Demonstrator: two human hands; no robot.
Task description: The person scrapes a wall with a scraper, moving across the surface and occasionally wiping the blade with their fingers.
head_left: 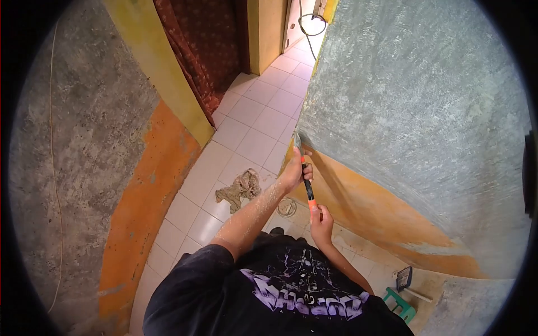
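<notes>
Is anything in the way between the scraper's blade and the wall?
Nothing visible. Both hands grip the orange-and-black-handled scraper: the left hand higher up, the right hand at the handle's end. Its metal blade already rests against the grey plastered wall, right above the orange painted band.

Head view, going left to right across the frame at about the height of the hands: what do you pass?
Orange band on the left wall → crumpled rag on the tiled floor → left hand on the scraper handle → right hand at its end → orange band on the right wall.
</notes>
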